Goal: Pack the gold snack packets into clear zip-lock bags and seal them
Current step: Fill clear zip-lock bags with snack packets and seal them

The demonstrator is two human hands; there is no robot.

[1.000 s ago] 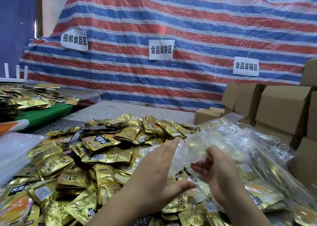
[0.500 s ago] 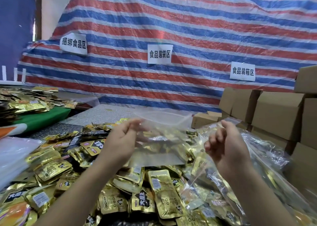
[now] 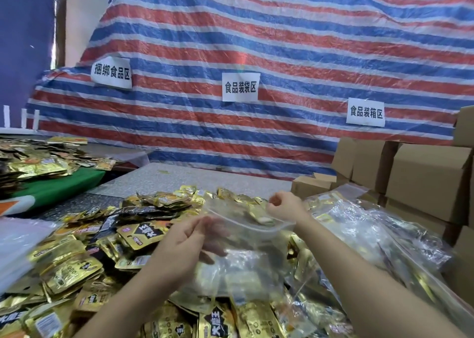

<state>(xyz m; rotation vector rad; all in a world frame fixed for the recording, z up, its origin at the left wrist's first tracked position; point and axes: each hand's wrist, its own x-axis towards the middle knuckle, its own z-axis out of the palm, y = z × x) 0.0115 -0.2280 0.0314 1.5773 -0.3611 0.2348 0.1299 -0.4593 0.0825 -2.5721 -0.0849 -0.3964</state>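
Bag: clear zip-lock plastic bag [image 3: 246, 237] is held up between both hands, its mouth spread open and facing away from the person, its body hanging down towards the forearms.
Left hand: left hand [image 3: 179, 245] grips the bag's near left edge, fingers curled round the film, thumb on top.
Right hand: right hand [image 3: 284, 206] pinches the bag's far rim, fingers curled into a loose fist on the zip strip.
Packets: loose heap of shiny gold foil snack packets [image 3: 102, 255] lies beneath and to the left of the left hand.
Filled bags: pile of clear bags holding gold packets [image 3: 384, 235] lies just right of the right forearm.
Boxes: brown cardboard boxes [image 3: 425, 178] are stacked beyond the right hand.
Backdrop: red, white and blue striped tarpaulin [image 3: 256, 42] hangs well beyond both hands, bearing three white paper signs [image 3: 240, 87].
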